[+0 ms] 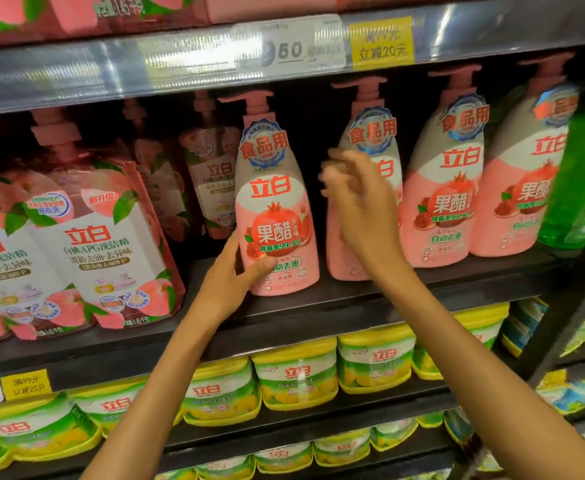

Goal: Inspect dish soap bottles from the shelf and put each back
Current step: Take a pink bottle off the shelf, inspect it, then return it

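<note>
Bottle (277,216) stands upright on the dark shelf (318,306), leftmost in the row of pink pump bottles, with your left hand (230,282) gripping its lower side, thumb across the label. Your right hand (356,199) hangs blurred before the next bottle (370,140), fingers loose, holding nothing.

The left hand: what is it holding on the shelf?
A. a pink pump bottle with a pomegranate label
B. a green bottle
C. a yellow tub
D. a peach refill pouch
A: the left hand grips the lower part of the pink pump bottle, thumb across its label, while the bottle stands on the shelf.
</note>
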The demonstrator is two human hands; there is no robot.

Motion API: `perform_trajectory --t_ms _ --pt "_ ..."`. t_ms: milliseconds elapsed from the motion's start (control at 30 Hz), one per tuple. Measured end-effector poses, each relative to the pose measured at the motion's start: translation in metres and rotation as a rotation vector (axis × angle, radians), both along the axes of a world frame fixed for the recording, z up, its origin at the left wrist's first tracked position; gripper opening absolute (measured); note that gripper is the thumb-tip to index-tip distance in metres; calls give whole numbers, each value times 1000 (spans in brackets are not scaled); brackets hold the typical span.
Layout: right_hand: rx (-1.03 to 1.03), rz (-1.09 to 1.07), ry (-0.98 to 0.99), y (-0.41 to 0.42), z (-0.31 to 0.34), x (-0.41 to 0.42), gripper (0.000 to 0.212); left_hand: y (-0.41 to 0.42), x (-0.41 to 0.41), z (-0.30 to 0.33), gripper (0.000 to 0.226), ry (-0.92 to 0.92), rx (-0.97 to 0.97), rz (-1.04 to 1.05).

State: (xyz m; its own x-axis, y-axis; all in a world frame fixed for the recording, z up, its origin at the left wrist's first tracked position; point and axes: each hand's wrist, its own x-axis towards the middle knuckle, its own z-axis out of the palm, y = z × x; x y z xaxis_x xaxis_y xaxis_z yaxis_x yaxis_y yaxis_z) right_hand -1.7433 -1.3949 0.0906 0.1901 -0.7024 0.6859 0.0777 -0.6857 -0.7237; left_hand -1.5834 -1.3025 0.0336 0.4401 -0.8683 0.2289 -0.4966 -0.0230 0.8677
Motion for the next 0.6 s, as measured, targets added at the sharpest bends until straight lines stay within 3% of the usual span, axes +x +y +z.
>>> perform_trajectory --t_ms 100,167,233,300,367,600 --pt "-131 -214 -210 -13 13 -39 16 12 -36 -5 64 -252 -281 365" --pt "-157 -247 -130 -26 22 -48 26 8 -68 -6 47 -395 -488 350" --pt "-114 -213 45 -40 26 -48 40 -7 -95 -7 45 -437 -432 193" --pt "11 -107 205 -52 28 -44 49 -26 -114 -10 64 -376 -255 113" --pt "147 -38 313 -63 25 -41 41 -43 -127 -16 78 -307 -148 141" --pt "66 29 206 -64 10 -44 45 -58 -148 -20 69 -61 -299 321"
